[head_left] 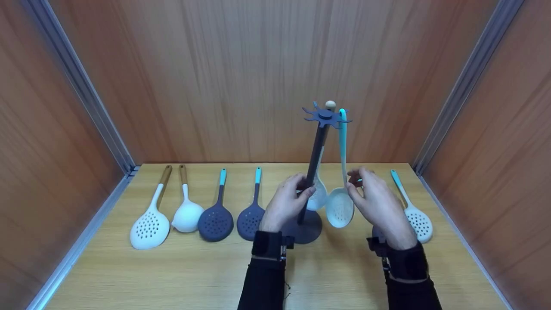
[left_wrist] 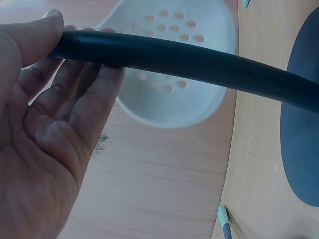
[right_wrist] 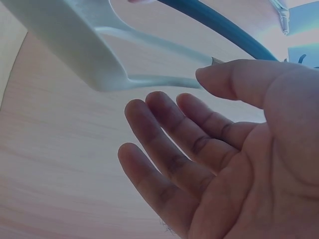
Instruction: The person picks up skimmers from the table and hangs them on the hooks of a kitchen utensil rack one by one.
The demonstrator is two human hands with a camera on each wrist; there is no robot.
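Observation:
A dark utensil stand has a post (head_left: 315, 157), a ring of hooks (head_left: 326, 115) on top and a round base (head_left: 313, 230). My left hand (head_left: 284, 202) holds the post between thumb and fingers, as the left wrist view shows. From the hooks hangs a pale slotted spoon (head_left: 340, 209) with a turquoise handle. Behind the post hangs a white perforated utensil (head_left: 317, 199), partly covered. My right hand (head_left: 376, 198) is beside the spoon's neck, its fingers loosely bent. In the right wrist view the thumb overlaps the spoon's handle; whether it touches, I cannot tell.
On the table to the left lie a white perforated turner (head_left: 150, 230), a white ladle (head_left: 188, 217) and two dark perforated turners (head_left: 216, 223), (head_left: 250, 221). At the right lies a white skimmer (head_left: 418, 224), with a dark utensil mostly hidden behind my wrist. Wooden walls (head_left: 275, 77) surround the table.

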